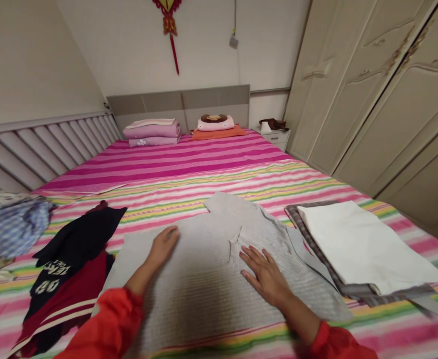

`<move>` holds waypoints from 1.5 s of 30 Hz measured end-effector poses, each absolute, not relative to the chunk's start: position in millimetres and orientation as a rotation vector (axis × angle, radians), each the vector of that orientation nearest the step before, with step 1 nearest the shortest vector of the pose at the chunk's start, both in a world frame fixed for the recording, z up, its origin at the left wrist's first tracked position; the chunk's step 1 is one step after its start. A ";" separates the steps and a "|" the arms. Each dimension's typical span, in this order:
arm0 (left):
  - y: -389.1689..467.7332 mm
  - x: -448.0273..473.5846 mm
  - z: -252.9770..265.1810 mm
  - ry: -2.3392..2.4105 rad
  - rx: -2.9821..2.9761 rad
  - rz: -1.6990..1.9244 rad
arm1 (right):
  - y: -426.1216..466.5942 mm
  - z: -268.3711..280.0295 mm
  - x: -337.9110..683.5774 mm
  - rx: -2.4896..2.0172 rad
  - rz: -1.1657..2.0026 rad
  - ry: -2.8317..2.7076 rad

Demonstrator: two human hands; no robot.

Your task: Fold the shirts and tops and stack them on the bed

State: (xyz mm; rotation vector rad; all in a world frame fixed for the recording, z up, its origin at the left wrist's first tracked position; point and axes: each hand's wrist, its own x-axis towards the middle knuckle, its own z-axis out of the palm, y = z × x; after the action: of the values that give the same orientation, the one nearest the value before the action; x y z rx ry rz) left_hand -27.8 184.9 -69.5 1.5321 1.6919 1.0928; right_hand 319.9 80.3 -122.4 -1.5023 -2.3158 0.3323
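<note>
A light grey garment [204, 279] with a fine ribbed texture lies spread on the bed, with a small wrinkled, pocket-like patch right of its middle. My right hand [266, 276] rests palm down on it, fingers apart, just beside that patch. On the garment's left part lies my left hand [165, 244], its fingers stretched out and seen from the side; nothing shows in its grasp. Both arms reach in from below in red sleeves.
Folded white cloth [364, 249] on grey fabric lies at right. To the left are a navy and maroon garment [77, 264] and a blue checked cloth [17, 224]. Folded bedding [153, 132] sits by the headboard [215, 99]. A wardrobe [383, 99] stands along the right.
</note>
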 end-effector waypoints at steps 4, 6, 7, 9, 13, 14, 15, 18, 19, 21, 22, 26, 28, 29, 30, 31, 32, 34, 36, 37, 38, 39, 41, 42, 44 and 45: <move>257.0 47.1 -64.7 1.613 1.405 1.094 | 79.2 -124.8 323.0 -1.511 0.362 -2.287; 283.9 71.9 -68.1 1.622 1.352 1.109 | 79.0 -125.2 324.4 -1.503 0.374 -2.284; 294.3 81.2 -70.8 1.631 1.322 1.115 | 79.0 -125.5 324.7 -1.498 0.377 -2.284; 309.3 95.3 -77.0 1.649 1.256 1.115 | 79.1 -126.5 324.9 -1.492 0.374 -2.284; 324.8 112.1 -85.4 1.636 1.135 1.051 | 79.2 -128.0 325.1 -1.486 0.360 -2.280; 327.2 115.4 -84.9 1.617 1.120 1.030 | 79.3 -128.1 325.1 -1.480 0.357 -2.277; 329.3 118.8 -83.0 1.591 1.114 1.009 | 79.3 -128.1 325.2 -1.473 0.354 -2.272; 330.1 130.9 -68.8 1.484 1.166 0.982 | 79.6 -127.6 325.3 -1.465 0.360 -2.265; 327.0 135.5 -61.8 1.443 1.204 0.989 | 79.8 -127.4 325.4 -1.466 0.364 -2.264; 312.6 143.7 -47.3 1.357 1.306 1.014 | 80.2 -127.0 325.4 -1.464 0.360 -2.263; 300.9 146.4 -41.2 1.313 1.352 1.029 | 80.5 -126.8 325.4 -1.461 0.352 -2.260; 229.5 139.0 -39.3 0.935 1.928 0.873 | 80.8 -126.0 323.7 -1.458 0.323 -2.246; 190.1 127.1 -54.6 0.729 2.333 0.613 | 80.2 -125.7 322.4 -1.475 0.301 -2.206; 172.6 121.3 -65.1 0.692 2.471 0.480 | 79.7 -125.8 321.8 -1.481 0.286 -2.185; 157.4 116.6 -76.3 0.707 2.549 0.372 | 79.2 -125.9 321.4 -1.484 0.273 -2.167; 144.6 113.4 -87.5 0.755 2.587 0.290 | 78.8 -126.1 321.2 -1.485 0.262 -2.157; 134.3 112.1 -97.7 0.817 2.595 0.228 | 78.5 -126.6 321.2 -1.485 0.259 -2.155; 119.3 114.5 -113.1 0.958 2.555 0.188 | 78.7 -128.0 321.5 -1.485 0.275 -2.152; 108.6 120.8 -120.4 1.073 2.487 0.210 | 79.7 -130.2 322.2 -1.479 0.314 -2.113; 103.9 124.0 -121.4 1.109 2.457 0.230 | 80.3 -131.5 322.6 -1.460 0.346 -2.083; 99.5 126.3 -121.0 1.131 2.434 0.251 | 80.7 -132.8 323.3 -1.431 0.387 -2.039; 95.8 127.2 -119.8 1.136 2.416 0.268 | 80.5 -134.0 324.2 -1.397 0.441 -1.980; 92.0 122.9 -115.8 1.107 2.395 0.303 | 78.5 -135.7 327.6 -1.327 0.594 -1.821; 92.8 116.9 -113.4 1.082 2.392 0.321 | 76.7 -136.0 330.1 -1.303 0.686 -1.733; 101.2 96.8 -107.8 1.075 2.385 0.354 | 72.5 -136.1 335.9 -1.290 0.864 -1.548; 108.8 83.2 -104.6 1.122 2.376 0.374 | 70.7 -135.9 338.3 -1.295 0.943 -1.456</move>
State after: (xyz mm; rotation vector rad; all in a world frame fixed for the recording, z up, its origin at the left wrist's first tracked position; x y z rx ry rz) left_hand 83.2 108.8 -104.6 2.3765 1.1222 0.3740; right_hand 338.3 70.7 -135.9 -1.2948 -1.4563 0.9426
